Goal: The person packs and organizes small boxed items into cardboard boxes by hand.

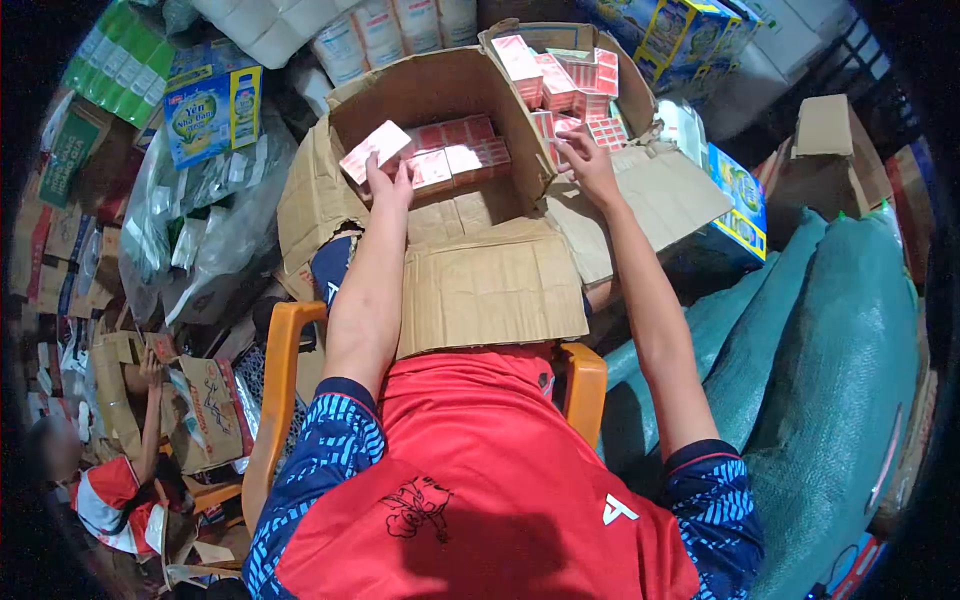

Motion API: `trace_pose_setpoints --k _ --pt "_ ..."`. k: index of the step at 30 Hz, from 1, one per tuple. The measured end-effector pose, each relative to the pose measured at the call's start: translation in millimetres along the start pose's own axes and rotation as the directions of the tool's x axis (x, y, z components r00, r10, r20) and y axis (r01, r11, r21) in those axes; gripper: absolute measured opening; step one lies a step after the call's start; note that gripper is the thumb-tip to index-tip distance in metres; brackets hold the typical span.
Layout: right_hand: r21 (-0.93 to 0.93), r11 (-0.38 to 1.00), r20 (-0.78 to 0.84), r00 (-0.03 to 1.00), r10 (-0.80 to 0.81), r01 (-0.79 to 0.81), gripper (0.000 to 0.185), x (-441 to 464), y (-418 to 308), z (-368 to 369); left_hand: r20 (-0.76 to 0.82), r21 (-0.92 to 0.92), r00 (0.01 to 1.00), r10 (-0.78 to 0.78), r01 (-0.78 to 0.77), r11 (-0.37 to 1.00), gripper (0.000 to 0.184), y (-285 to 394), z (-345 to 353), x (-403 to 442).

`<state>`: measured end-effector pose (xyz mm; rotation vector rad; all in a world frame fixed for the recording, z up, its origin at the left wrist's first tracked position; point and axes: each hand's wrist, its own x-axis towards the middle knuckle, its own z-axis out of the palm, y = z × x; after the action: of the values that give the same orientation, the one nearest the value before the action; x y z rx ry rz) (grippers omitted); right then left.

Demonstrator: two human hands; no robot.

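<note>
My left hand (388, 183) grips a small red-and-white box (374, 150), tilted above the left part of an open cardboard carton (430, 90). Below and beside it in that carton, several similar red-and-white boxes (465, 160) lie in rows. At the near edge of a second open carton (640, 105), on the right, my right hand (588, 168) has its fingers apart and curved, its fingertips close to stacked red-and-white boxes (560, 88). Whether those fingertips touch a box, I cannot tell. A cardboard flap (490, 290) of the left carton lies toward my lap.
Large green woven sacks (840, 330) lie on the right. Clear plastic bags (230, 220) and a blue-yellow carton (210, 115) stand at left. White wrapped packs (395, 35) are behind. Orange chair armrests (283, 370) flank me. Another person (115, 500) is at lower left among cartons.
</note>
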<state>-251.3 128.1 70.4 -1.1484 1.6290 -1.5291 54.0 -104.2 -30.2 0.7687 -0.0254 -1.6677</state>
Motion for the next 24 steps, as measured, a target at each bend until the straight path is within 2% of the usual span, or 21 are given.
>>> trace_pose_setpoints --k 2,5,6,9,10,11,13,15,16,19,22,24 --pt "0.024 0.999 0.009 0.999 0.039 -0.039 0.043 -1.7 -0.8 -0.1 0.05 -0.106 0.995 -0.084 0.089 0.99 0.042 2.4 13.4 -13.5" --pt "0.017 0.999 0.019 0.999 0.036 -0.036 0.041 -1.4 -4.2 0.2 -0.067 -0.26 0.983 -0.172 0.149 0.954 0.04 5.7 26.1 -32.1" --pt "0.02 0.999 0.019 0.999 0.033 -0.033 0.041 -1.7 -4.7 1.1 -0.1 -0.286 0.991 -0.09 0.058 0.956 0.044 -0.4 16.9 -12.0" --pt "0.011 0.999 0.022 0.999 0.035 -0.035 0.041 0.4 -6.0 1.0 -0.172 -0.498 0.974 -0.15 0.046 0.866 0.04 1.7 15.5 -4.4" --pt "0.016 0.999 0.017 0.999 0.032 -0.032 0.041 0.8 -5.1 2.0 -0.169 -0.524 0.942 -0.288 0.162 0.836 0.036 2.3 -1.4 12.3" --pt "0.021 0.999 0.011 0.999 0.033 -0.033 0.041 -0.9 -2.7 2.5 -0.075 -0.373 0.944 -0.322 0.273 0.887 0.031 1.3 -22.6 25.3" --pt "-0.008 0.998 0.038 0.997 0.068 -0.067 0.042 1.4 3.3 -0.6 -0.434 -0.238 0.833 -0.343 0.261 0.936 0.032 7.1 -3.4 -28.7" --pt "0.046 0.998 0.037 0.999 0.029 -0.03 0.043 0.6 2.7 2.0 -0.631 -0.252 0.689 -0.358 0.255 0.934 0.027 10.9 5.3 -50.8" --pt "-0.01 1.0 0.035 0.999 0.027 -0.026 0.044 0.5 2.3 1.6 -0.713 -0.26 0.601 -0.361 0.251 0.932 0.026 12.1 8.4 -59.8" --pt "-0.055 0.999 0.025 1.0 0.001 0.0 0.044 2.0 4.5 2.6 -0.748 -0.28 0.53 -0.399 0.293 0.914 0.023 14.4 22.1 -81.9" --pt "-0.067 0.998 0.038 0.999 0.02 -0.017 0.044 0.0 1.2 2.0 -0.691 -0.023 0.646 -0.326 0.43 0.902 0.045 6.3 -6.5 -53.2" --pt "-0.06 0.998 0.045 0.999 0.027 -0.024 0.043 -0.1 0.5 2.3 -0.667 0.28 0.718 -0.199 0.488 0.827 0.044 6.4 -8.8 -51.2"
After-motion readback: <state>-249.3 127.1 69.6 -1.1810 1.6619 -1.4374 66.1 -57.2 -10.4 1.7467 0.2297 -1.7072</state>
